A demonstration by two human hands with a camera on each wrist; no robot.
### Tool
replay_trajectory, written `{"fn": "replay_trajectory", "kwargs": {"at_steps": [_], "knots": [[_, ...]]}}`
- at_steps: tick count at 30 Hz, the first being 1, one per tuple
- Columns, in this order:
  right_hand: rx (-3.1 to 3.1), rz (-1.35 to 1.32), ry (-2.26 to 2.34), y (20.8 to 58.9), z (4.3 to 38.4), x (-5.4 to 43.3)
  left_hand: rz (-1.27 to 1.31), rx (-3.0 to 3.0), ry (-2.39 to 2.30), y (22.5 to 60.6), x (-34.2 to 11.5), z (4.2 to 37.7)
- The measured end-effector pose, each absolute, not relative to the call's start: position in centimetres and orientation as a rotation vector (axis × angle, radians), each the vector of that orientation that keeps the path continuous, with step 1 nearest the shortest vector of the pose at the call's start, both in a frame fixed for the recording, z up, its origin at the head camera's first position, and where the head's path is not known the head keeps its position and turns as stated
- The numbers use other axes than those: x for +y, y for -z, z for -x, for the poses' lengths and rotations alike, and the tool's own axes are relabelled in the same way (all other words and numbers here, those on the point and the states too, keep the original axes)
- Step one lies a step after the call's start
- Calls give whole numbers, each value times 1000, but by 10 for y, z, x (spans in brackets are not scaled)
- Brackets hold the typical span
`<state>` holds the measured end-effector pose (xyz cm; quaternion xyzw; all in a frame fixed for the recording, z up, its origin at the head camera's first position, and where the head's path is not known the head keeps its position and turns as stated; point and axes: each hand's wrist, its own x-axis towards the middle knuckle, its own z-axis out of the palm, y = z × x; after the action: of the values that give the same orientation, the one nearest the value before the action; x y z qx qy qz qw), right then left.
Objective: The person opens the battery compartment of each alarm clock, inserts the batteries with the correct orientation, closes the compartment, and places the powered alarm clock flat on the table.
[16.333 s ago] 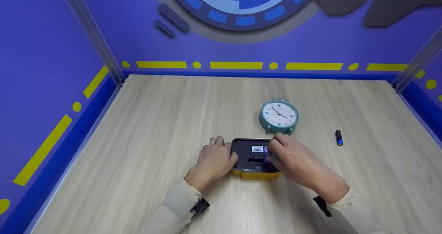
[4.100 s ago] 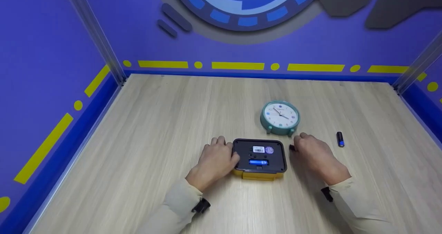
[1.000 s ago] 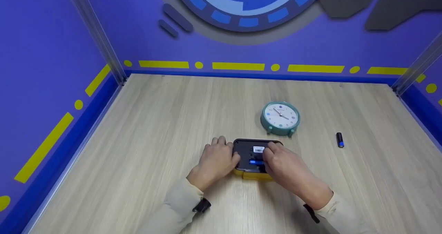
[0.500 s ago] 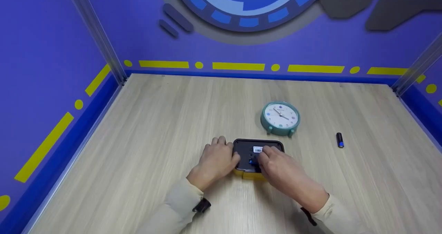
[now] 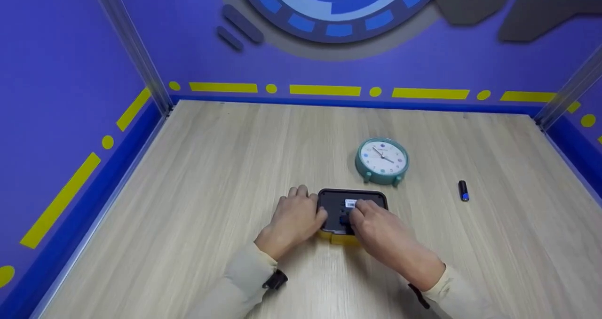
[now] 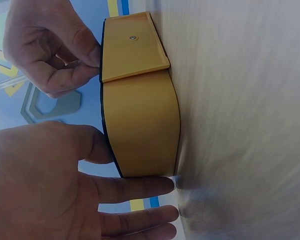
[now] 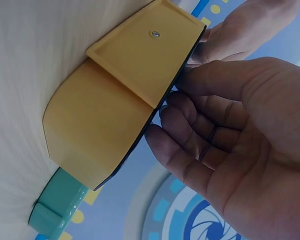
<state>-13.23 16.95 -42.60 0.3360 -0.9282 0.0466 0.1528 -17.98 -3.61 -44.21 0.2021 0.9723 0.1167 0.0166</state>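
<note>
A yellow clock (image 5: 333, 206) lies face down, its black back with a white label turned up. My left hand (image 5: 291, 218) holds its left side, thumb over the back's edge; in the left wrist view the other fingers of that hand (image 6: 45, 175) run along the side wall. The right hand (image 5: 383, 229) has its fingertips bunched over the battery compartment, holding a small black battery cover (image 5: 344, 219) that is mostly hidden beneath them. In the right wrist view the yellow casing (image 7: 100, 115) blocks the compartment, and the curled fingers meet the back's edge.
Behind the yellow clock a round teal clock (image 5: 382, 158) lies face up on the wooden table (image 5: 235, 168). A black and blue battery (image 5: 463, 191) lies off to the right. Blue panels (image 5: 329, 69) border the table at the back and sides.
The right hand brought the black cover from beside the clock onto the compartment, then shifted slightly left. The blue battery inside, visible before, is now almost covered. The left hand has stayed put.
</note>
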Motion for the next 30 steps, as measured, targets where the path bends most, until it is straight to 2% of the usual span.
{"fn": "replay_trajectory", "kwargs": {"at_steps": [30], "knots": [[-2668, -975, -75, 425, 130, 167, -637, 3036, -364, 443, -36, 180]]}}
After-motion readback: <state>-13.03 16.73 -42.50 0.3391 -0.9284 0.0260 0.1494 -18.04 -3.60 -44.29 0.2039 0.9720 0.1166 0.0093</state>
